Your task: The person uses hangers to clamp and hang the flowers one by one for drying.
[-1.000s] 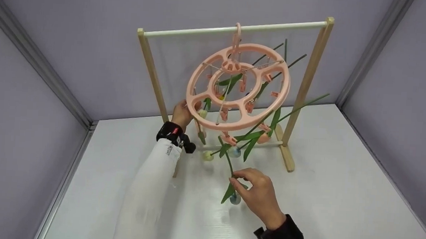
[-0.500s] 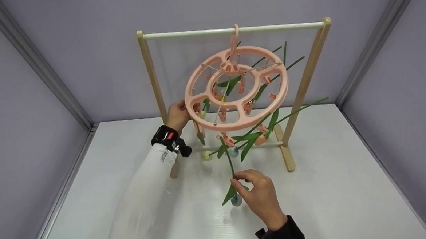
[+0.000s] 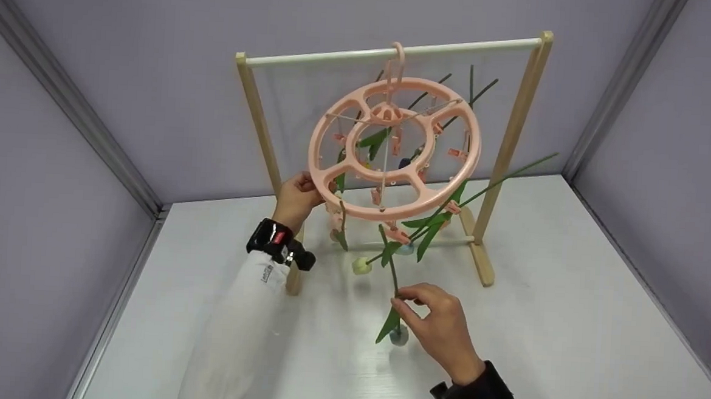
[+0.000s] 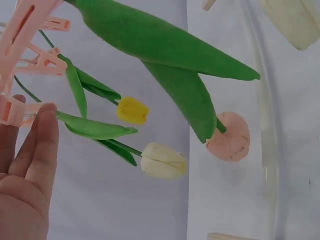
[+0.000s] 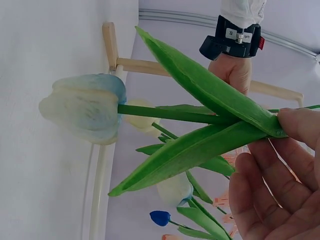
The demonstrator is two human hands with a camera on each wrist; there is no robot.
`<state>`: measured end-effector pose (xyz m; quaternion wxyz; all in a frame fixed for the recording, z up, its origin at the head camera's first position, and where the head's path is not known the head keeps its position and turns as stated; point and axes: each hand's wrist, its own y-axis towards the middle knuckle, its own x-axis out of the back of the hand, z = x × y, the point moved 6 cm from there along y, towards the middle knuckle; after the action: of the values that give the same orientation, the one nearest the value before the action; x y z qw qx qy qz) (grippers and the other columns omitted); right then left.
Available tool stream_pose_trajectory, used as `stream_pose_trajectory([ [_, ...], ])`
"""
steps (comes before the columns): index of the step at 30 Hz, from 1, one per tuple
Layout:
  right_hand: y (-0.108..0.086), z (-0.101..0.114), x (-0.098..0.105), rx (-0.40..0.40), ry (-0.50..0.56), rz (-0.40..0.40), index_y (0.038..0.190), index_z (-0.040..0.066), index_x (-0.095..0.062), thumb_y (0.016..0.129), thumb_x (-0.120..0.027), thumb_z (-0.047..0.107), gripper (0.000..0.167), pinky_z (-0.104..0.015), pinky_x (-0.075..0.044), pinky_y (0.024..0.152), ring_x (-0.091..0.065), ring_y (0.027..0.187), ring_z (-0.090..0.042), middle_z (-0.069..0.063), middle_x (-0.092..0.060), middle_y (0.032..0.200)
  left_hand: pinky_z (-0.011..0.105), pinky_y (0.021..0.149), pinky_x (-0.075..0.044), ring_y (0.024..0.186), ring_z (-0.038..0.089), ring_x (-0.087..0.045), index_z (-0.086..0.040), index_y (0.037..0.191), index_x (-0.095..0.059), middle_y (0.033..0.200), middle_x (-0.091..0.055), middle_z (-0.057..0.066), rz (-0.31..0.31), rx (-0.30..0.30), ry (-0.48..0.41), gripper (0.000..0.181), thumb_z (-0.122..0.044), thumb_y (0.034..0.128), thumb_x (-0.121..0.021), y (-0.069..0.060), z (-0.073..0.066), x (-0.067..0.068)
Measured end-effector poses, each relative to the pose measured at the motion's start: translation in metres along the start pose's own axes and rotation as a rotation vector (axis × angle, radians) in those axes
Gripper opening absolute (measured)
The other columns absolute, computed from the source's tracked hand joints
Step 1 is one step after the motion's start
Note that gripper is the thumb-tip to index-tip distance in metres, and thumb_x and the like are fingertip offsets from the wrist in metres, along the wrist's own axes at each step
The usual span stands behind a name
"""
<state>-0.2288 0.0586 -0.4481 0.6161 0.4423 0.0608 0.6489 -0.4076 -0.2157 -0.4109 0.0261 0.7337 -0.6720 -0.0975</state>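
In the head view a pink round clip hanger (image 3: 391, 213) hangs from a rack's white bar. My left hand (image 3: 296, 199) touches its left side; in the left wrist view the fingers (image 4: 42, 150) lie fairly straight beside a pink clip (image 4: 12, 110). My right hand (image 3: 440, 325) pinches the stem of a pale blue and white artificial tulip (image 5: 85, 107), flower downward, between thumb and forefinger, below the hanger's front. Other tulips hang from clips: yellow (image 4: 132, 110), white (image 4: 162, 161), pink (image 4: 229, 137) and dark blue (image 5: 160, 218).
The wooden rack stands on a white table (image 3: 569, 308), its right post (image 3: 514, 123) behind the hanger. The white bar (image 3: 326, 57) runs across the top. A long green stem (image 3: 515, 171) sticks out to the right. Grey-purple walls (image 3: 125, 60) surround the table.
The hanger has turned a little, its front clips and tulips shifting right and its rear stems left. My right hand has drifted slightly right with its tulip; my left hand stays at the rim.
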Motion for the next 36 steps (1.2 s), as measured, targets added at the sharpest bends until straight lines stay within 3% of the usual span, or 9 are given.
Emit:
stream_pose_trajectory([
  [4, 0.001, -0.002, 0.0, -0.008, 0.003, 0.004, 0.096, 0.017, -0.075, 0.086, -0.079, 0.018, 0.011, -0.027, -0.054, 0.07, -0.063, 0.082, -0.004, 0.013, -0.068, 0.09, 0.033, 0.079, -0.057, 0.097, 0.03, -0.069, 0.003, 0.125, -0.055, 0.111, -0.067, 0.027, 0.054, -0.036, -0.013, 0.039, 0.007, 0.0889, -0.069, -0.004, -0.004, -0.001],
  [9, 0.001, -0.004, -0.001, -0.026, 0.016, 0.012, 0.097, 0.017, -0.075, 0.087, -0.079, 0.018, 0.01, -0.028, -0.054, 0.071, -0.063, 0.084, -0.005, 0.013, -0.068, 0.091, 0.034, 0.086, -0.055, 0.102, 0.024, -0.068, -0.003, 0.144, -0.048, 0.117, -0.066, 0.018, 0.135, -0.037, 0.046, 0.059, 0.002, 0.0899, -0.071, -0.015, -0.006, -0.003],
  [15, 0.001, -0.005, 0.001, -0.041, 0.009, 0.016, 0.097, 0.014, -0.075, 0.087, -0.079, 0.017, 0.011, -0.031, -0.055, 0.072, -0.063, 0.084, -0.005, 0.012, -0.068, 0.092, 0.036, 0.092, -0.053, 0.106, 0.029, -0.066, -0.007, 0.131, -0.063, 0.116, -0.063, 0.015, 0.246, -0.031, 0.119, 0.042, -0.011, 0.0907, -0.074, -0.034, -0.01, -0.01],
  [21, 0.003, -0.005, 0.003, -0.026, 0.002, 0.001, 0.096, 0.014, -0.075, 0.085, -0.08, 0.015, 0.012, -0.033, -0.056, 0.071, -0.064, 0.083, -0.006, 0.009, -0.069, 0.091, 0.039, 0.091, -0.054, 0.101, 0.031, -0.067, -0.003, 0.126, -0.062, 0.113, -0.062, 0.019, 0.345, -0.061, 0.093, 0.036, -0.012, 0.0928, -0.072, -0.05, -0.019, -0.022],
  [25, 0.004, -0.005, 0.003, -0.017, 0.002, -0.002, 0.096, 0.014, -0.075, 0.085, -0.08, 0.015, 0.012, -0.032, -0.055, 0.071, -0.064, 0.083, -0.006, 0.009, -0.069, 0.091, 0.037, 0.086, -0.056, 0.096, 0.03, -0.069, -0.003, 0.124, -0.063, 0.108, -0.065, 0.021, 0.367, -0.088, 0.131, 0.033, -0.016, 0.0945, -0.07, -0.057, -0.028, -0.028],
  [30, 0.004, -0.007, 0.001, -0.024, 0.021, 0.005, 0.097, 0.015, -0.075, 0.086, -0.079, 0.016, 0.012, -0.035, -0.056, 0.071, -0.063, 0.083, -0.006, 0.01, -0.069, 0.091, 0.03, 0.079, -0.055, 0.099, 0.038, -0.065, -0.004, 0.126, -0.062, 0.106, -0.068, 0.016, 0.397, -0.119, 0.205, 0.034, -0.017, 0.0959, -0.068, -0.066, -0.036, -0.031],
  [36, 0.005, -0.009, 0.003, -0.031, 0.034, 0.005, 0.098, 0.015, -0.075, 0.086, -0.079, 0.015, 0.013, -0.034, -0.056, 0.072, -0.065, 0.085, -0.007, 0.01, -0.07, 0.092, 0.035, 0.088, -0.055, 0.106, 0.031, -0.066, -0.003, 0.133, -0.057, 0.117, -0.068, 0.013, 0.447, -0.087, 0.262, 0.037, -0.009, 0.0979, -0.063, -0.079, -0.037, -0.03],
])
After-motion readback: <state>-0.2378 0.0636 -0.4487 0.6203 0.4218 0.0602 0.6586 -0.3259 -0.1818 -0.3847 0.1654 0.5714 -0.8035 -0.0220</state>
